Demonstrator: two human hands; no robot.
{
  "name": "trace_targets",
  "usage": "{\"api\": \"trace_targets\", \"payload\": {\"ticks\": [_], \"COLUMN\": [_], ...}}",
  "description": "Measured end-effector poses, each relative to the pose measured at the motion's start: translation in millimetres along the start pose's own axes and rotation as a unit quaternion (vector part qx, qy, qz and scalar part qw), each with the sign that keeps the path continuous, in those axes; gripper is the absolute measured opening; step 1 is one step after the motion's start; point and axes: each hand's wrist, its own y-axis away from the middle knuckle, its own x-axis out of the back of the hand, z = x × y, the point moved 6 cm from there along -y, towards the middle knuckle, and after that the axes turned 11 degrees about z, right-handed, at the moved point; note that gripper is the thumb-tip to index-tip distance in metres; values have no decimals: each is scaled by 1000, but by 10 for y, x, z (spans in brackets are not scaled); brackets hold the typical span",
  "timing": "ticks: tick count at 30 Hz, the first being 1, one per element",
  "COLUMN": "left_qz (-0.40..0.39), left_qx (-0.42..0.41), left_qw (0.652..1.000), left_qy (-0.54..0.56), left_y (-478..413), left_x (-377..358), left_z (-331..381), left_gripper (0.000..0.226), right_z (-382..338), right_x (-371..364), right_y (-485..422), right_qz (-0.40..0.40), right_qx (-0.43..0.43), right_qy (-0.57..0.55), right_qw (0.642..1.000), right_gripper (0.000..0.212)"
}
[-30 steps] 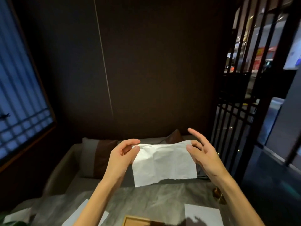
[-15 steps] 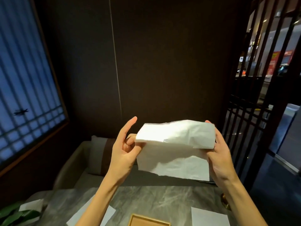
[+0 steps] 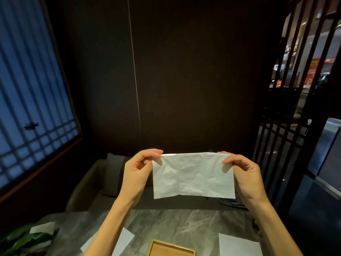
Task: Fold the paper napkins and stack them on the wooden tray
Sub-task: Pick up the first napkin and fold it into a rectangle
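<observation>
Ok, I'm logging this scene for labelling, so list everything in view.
held napkin: 1, white, in the air between both hands
flat napkins: 2, white, on the table left and right of the tray
wooden tray: 1, tan, near table edge
table: 1, grey marble
sofa: 1, grey, behind table
plant: 1, green, lower left
left hand: pinching top left corner
right hand: pinching top right corner

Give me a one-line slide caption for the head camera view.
Both hands, left and right, pinch a folded white napkin by its top corners above the wooden tray.
</observation>
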Motion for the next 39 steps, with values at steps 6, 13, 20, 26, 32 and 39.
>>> {"api": "trace_targets", "payload": {"ticks": [6, 13, 20, 26, 32, 39], "left_qz": [12, 17, -21, -303, -200, -107], "left_qx": [38, 61, -80, 68, 161, 171], "left_qw": [999, 998, 965, 942, 966, 979], "left_qy": [-14, -6, -251, -128, 12, 24], "left_y": [-15, -52, 6, 308, 288, 194], "left_x": [24, 10, -143, -769, -730, -591], "left_z": [-28, -60, 6, 39, -18, -33], "left_gripper": [15, 12, 34, 40, 24, 24], "right_z": [-35, -52, -363, -538, -549, 229], "right_x": [38, 48, -270, -792, -537, -281], "right_y": [29, 24, -51, -101, -297, 134], "right_qz": [-26, -68, -135, -365, -209, -106], "right_qx": [-15, -7, 90, 145, 99, -167], "right_qy": [14, 16, 189, 419, 312, 91], "right_qw": [999, 998, 968, 819, 921, 976], "right_gripper": [56, 23, 38, 65, 65, 91]}}
